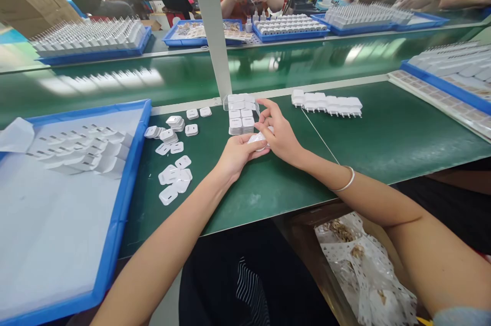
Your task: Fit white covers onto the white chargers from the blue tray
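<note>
My left hand [235, 156] is closed around a small white plastic piece [258, 138], held just above the green bench. My right hand [282, 137] pinches at the same piece from the right, its index finger raised and curved. Fingers cover most of the piece, so its exact shape is hidden. Right behind my hands stand stacks of white rounded-square plates [241, 124], with a clear plastic box [241, 98] at their far end. More loose white plates [180, 178] lie in small piles to the left of my left hand.
A blue-rimmed tray [132, 178] at left holds white plug chargers [90, 149], pins up. A row of chargers [328, 103] lies at right, near another tray [441, 78]. A post [215, 24] rises behind. An open carton [326, 275] sits below the bench. People work opposite.
</note>
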The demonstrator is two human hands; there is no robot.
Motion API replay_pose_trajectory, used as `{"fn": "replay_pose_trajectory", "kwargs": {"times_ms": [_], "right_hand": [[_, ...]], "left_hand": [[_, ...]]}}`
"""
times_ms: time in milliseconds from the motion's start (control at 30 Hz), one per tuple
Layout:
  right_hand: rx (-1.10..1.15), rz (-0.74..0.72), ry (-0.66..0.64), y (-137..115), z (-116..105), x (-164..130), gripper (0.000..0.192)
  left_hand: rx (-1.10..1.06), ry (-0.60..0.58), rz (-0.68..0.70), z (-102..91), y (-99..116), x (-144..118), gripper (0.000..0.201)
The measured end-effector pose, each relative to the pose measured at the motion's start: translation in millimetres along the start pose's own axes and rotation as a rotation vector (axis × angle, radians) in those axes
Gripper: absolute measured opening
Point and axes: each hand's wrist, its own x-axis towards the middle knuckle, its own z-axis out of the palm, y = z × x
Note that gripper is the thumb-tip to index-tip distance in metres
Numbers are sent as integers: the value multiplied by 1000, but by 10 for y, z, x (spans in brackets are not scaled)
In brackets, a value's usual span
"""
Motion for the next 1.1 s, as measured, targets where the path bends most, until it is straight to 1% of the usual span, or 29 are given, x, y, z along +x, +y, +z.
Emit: {"fn": "replay_pose_trajectory", "kwargs": {"times_ms": [67,167,200,267,333,367,400,467,533,567,667,767,833,900,967,1033,1100], "right_hand": [[74,61,12,-14,-15,21,42],[273,236,22,-45,-107,101,28],[334,305,4,-57,-153,131,26],[417,414,-78,-80,-245,183,26],[467,468,-159,-95,-314,211,24],[489,481,-164,-97,-336,218,24],[511,490,-139,-97,-351,223,24],[544,506,-47,-92,-364,230,24],[560,507,32,-89,-366,237,24],[565,501,46,-92,-364,239,24],[565,464,40,-109,-356,230,23],[534,432,11,-116,-341,206,21],[486,392,-34,-107,-333,196,17],[414,300,-93,-94,-333,196,16],[349,212,-156,-86,-353,202,25],[289,189,-243,-89,-396,210,30],[191,177,-351,-100,-449,216,18]], "left_hand": [[9,21,27,16,-16,5,11],[24,54,90,3,5,8,16],[34,65,114,-10,21,8,18],[56,77,154,-43,56,9,21],[68,87,174,-74,86,12,23],[70,91,180,-87,97,14,23],[70,96,188,-98,108,16,23],[60,115,212,-118,128,22,21],[48,136,233,-139,147,29,20],[43,145,238,-149,155,31,20],[30,157,225,-173,166,36,19],[20,139,221,-184,161,34,18],[30,127,225,-189,164,30,19],[56,110,205,-199,182,24,20],[95,73,145,-217,216,17,19],[141,26,58,-244,257,12,17],[182,-15,-10,-276,292,12,17]]}}
